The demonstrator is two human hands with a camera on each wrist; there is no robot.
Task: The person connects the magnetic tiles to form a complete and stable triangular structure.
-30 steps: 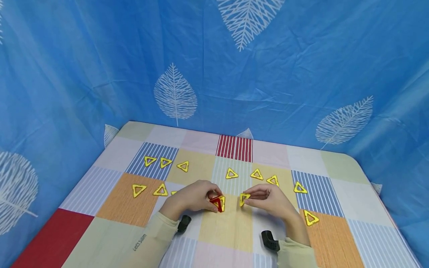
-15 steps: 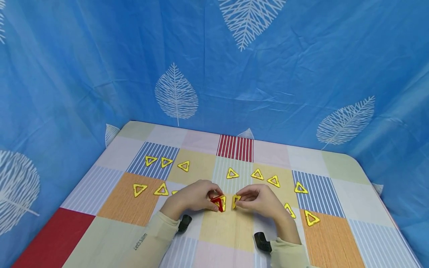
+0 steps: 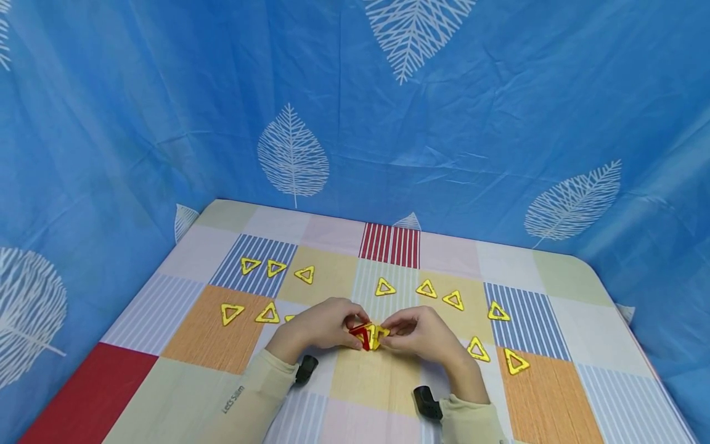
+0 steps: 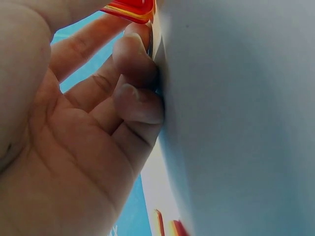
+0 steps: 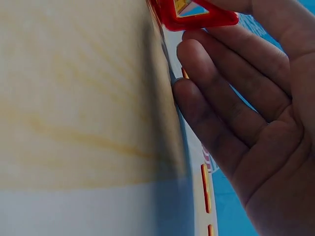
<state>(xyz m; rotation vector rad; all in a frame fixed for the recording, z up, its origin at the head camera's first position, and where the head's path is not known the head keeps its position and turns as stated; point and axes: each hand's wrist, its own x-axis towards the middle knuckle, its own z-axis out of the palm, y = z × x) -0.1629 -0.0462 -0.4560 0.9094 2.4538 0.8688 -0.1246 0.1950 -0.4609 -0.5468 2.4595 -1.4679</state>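
Patchwork cloth [image 3: 377, 373]; left hand [image 3: 327, 324], pinching red triangle [image 3: 365, 340]; right hand [image 3: 424, 333], pinching yellow triangle [image 3: 384, 332]; another triangle [image 3: 289, 318], mostly hidden by left hand.

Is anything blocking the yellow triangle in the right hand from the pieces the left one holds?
Nothing visible. The yellow triangle in the right hand sits right beside the red and yellow pieces in the left hand; whether they touch is unclear. The loose triangles lie behind or to the sides.

The left grip [image 3: 327, 325] and right grip [image 3: 427, 333] pinch, facing each other closely. Left forearm [image 3: 252, 401] and right forearm [image 3: 471, 422], both sleeved, slant in toward the middle
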